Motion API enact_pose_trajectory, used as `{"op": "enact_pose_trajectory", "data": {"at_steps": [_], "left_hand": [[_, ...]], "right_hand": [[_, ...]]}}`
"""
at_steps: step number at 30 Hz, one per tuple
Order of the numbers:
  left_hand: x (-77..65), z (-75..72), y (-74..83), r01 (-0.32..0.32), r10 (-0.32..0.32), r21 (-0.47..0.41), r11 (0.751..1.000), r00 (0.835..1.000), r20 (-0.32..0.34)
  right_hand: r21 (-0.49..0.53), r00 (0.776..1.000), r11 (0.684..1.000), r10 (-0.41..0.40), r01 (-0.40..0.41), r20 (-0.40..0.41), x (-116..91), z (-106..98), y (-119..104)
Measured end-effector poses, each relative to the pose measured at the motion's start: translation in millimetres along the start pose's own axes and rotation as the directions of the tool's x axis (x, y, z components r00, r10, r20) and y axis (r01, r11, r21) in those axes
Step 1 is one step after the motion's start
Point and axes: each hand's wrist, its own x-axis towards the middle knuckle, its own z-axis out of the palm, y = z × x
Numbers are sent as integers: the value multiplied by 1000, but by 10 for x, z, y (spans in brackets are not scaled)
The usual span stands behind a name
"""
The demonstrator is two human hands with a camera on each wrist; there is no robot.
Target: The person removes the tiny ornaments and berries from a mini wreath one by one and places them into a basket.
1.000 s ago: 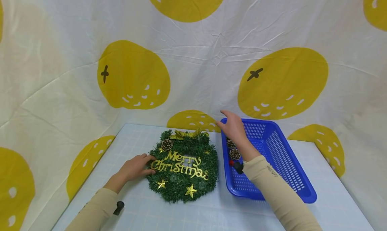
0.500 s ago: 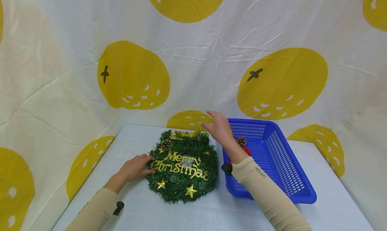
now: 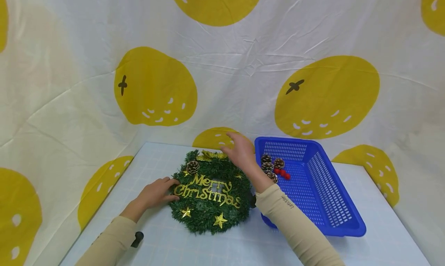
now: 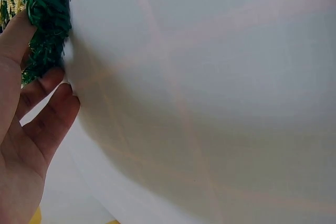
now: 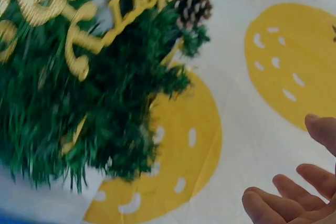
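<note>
A round green Christmas wreath (image 3: 199, 221) lies on the table, bearing gold "Merry Christmas" lettering. It carries a pine cone (image 3: 192, 167) at its upper left, a gold bow (image 3: 210, 155) at the top and gold stars (image 3: 220, 220) below. My left hand (image 3: 154, 192) holds the wreath's left edge between thumb and fingers; the left wrist view shows the green tinsel (image 4: 48, 11) in its grasp. Over the wreath's upper right hovers my right hand (image 3: 240, 150), fingers spread with nothing in them. The forearm covers part of the wreath's right side.
To the right stands a blue perforated basket (image 3: 342, 231), partly behind the right sleeve (image 3: 295, 223). Several pine cones (image 3: 279, 163) and red berries (image 3: 282, 173) lie at its left side. A white curtain with yellow fruit shapes (image 3: 156, 88) hangs behind the table.
My right hand has moved left and slightly down, from over the basket to over the wreath's upper right, uncovering pine cones and berries. The left hand and wreath stay put.
</note>
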Motion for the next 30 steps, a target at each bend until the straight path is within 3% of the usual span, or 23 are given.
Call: {"op": "enact_pose_trajectory", "data": {"at_steps": [10, 30], "left_hand": [[4, 23, 12, 16, -16, -13, 1000, 1000, 6], [-9, -10, 13, 4, -4, -22, 1000, 1000, -8]], "right_hand": [[139, 998, 990, 26, -33, 52, -58, 232, -169], [92, 985, 992, -94, 81, 144, -210, 729, -176]]}}
